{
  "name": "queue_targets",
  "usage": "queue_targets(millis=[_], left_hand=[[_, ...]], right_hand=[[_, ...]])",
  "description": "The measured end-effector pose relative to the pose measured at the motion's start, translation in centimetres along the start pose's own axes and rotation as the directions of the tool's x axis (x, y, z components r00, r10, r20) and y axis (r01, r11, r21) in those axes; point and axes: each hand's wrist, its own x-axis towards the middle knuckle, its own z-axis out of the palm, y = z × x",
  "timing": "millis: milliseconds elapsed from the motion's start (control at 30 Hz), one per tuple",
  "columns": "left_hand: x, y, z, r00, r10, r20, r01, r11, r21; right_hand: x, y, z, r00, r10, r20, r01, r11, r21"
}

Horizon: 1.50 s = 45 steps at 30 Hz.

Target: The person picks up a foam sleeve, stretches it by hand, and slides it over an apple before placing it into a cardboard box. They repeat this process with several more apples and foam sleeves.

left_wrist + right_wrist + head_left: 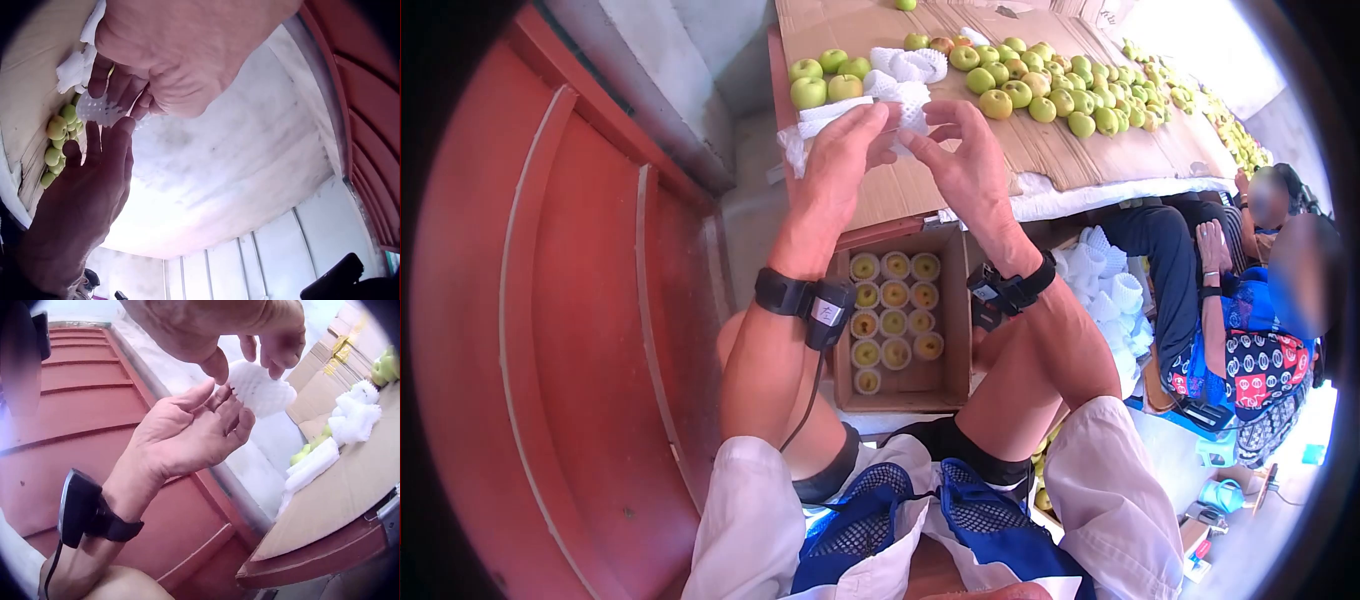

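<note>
Both hands meet over the near edge of the cardboard-covered table, at a white foam net sleeve [265, 394]. My left hand [845, 160], palm up in the right wrist view, holds the sleeve's near end with curled fingers. From the other side, the thumb and fingers of my right hand [970, 165] pinch it. The sleeve looks rounded, and I cannot tell what is inside. Further foam sleeves [910, 65] lie just beyond the hands. Close to these are several green apples [810, 92] at the left.
Below the table edge, between the knees, a cardboard box [920, 385] holds rows of sleeved apples [895, 293]. Many loose apples [1080, 90] spread over the table's right. A heap of foam sleeves [1100, 285] is beside the right knee. Another person [1170, 270] sits at the right; a red door [580, 300] stands left.
</note>
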Motion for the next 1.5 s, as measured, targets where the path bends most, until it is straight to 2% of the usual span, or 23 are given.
queue_targets(millis=[233,367,567,633,933,1033,1133,1200,1333,1433,1467,1500], left_hand=[[-0.1,-0.3,0.8,0.99,0.054,0.131,-0.08,0.975,0.209],[-0.1,-0.5,1.0,0.993,0.075,0.091,-0.095,0.967,0.236],[0.0,-0.6,1.0,0.993,0.104,0.055,-0.116,0.951,0.287],[-0.2,-0.5,1.3,0.988,0.14,0.057,-0.151,0.938,0.312],[-0.3,-0.3,1.6,0.978,0.133,0.16,-0.177,0.937,0.303],[0.0,-0.5,1.2,0.986,0.072,0.149,-0.108,0.962,0.25],[0.0,-0.5,1.1,1.0,-0.014,0.002,0.013,0.985,0.174],[0.4,-0.9,0.4,0.998,-0.05,-0.035,0.053,0.996,0.075],[0.9,-1.5,-0.1,1.0,-0.03,-0.006,0.029,0.995,-0.1],[0.3,-1.4,0.3,0.996,-0.08,0.032,0.08,0.997,-0.019],[0.2,-1.6,0.4,0.998,-0.052,0.036,0.051,0.998,0.036],[0.1,-1.8,0.6,0.999,-0.025,0.041,0.021,0.996,0.091]], right_hand=[[0.3,1.4,-0.6,0.987,0.162,0.02,-0.162,0.953,0.257],[0.1,1.9,-1.1,0.964,0.256,0.073,-0.266,0.901,0.343],[0.0,1.3,-1.5,0.947,0.29,0.141,-0.322,0.821,0.472],[-0.2,1.2,-1.4,0.959,0.256,0.121,-0.282,0.833,0.475],[-0.1,1.2,-1.6,0.954,0.228,0.196,-0.296,0.827,0.477],[0.0,1.0,-1.8,0.944,0.246,0.218,-0.325,0.796,0.51],[0.1,0.8,-1.9,0.933,0.272,0.234,-0.358,0.747,0.56],[0.1,0.9,-2.0,0.928,0.293,0.232,-0.373,0.705,0.604],[0.3,2.1,-2.6,0.908,0.356,0.22,-0.403,0.603,0.688],[0.4,3.3,-2.3,0.873,0.436,0.22,-0.454,0.557,0.696],[0.5,3.5,-2.1,0.858,0.465,0.22,-0.473,0.545,0.692],[0.5,3.6,-2.1,0.86,0.471,0.198,-0.473,0.588,0.656]])
